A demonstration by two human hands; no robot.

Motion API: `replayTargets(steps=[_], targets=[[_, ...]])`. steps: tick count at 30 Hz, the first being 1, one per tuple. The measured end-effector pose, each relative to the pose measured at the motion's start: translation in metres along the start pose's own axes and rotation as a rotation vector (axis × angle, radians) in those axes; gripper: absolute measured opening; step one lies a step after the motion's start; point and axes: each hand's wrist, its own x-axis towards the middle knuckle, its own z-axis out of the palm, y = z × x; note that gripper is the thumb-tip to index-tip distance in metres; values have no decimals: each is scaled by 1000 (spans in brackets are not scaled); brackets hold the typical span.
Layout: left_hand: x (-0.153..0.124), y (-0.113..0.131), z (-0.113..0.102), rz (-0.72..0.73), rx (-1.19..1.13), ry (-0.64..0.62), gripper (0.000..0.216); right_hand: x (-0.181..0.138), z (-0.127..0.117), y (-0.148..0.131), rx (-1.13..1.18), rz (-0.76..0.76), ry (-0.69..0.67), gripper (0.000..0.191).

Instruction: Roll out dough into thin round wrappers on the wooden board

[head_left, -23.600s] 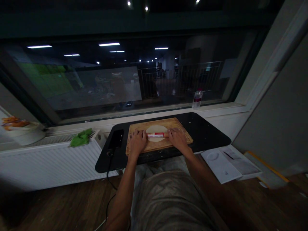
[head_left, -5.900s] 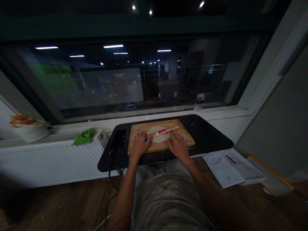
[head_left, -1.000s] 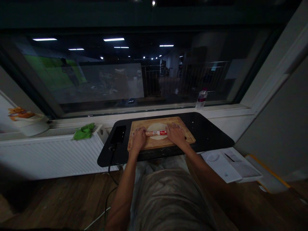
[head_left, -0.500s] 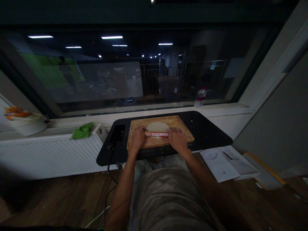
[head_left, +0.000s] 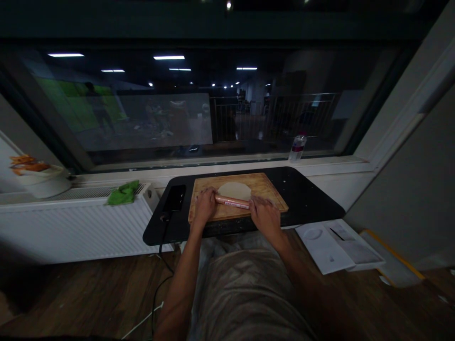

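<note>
A flat round of pale dough (head_left: 235, 189) lies on a wooden cutting board (head_left: 270, 192) set on a black tabletop (head_left: 305, 196). A thin rolling pin (head_left: 232, 201) with a red-and-white label lies across the dough's near edge, slightly slanted. My left hand (head_left: 205, 206) presses on its left end and my right hand (head_left: 265, 214) on its right end. Both hands lie over the pin with fingers curled down onto it.
A black phone (head_left: 174, 198) with a cable lies left of the board. A plastic bottle (head_left: 297, 147) stands on the windowsill. A green cloth (head_left: 122, 193) and a white bowl (head_left: 39, 182) rest on the radiator at left. Papers (head_left: 337, 242) lie on the floor at right.
The rolling pin has come toward me, off the dough's middle to its near edge, and now slants with its right end nearer. My right hand drew back with it.
</note>
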Motion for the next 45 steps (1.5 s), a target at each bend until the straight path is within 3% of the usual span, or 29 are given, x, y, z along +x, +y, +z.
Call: replayTargets(steps=[7, 18, 24, 45], targets=[[0, -1, 0, -2, -15, 1, 32, -3, -1, -2, 8, -8, -17, 50], [2, -4, 2, -20, -63, 19, 33, 52, 9, 6, -93, 11, -69, 54], [3, -7, 3, -23, -113, 24, 35, 66, 13, 9, -83, 20, -68, 52], [2, -2, 3, -44, -69, 24, 38, 25, 6, 7, -49, -17, 3, 48]])
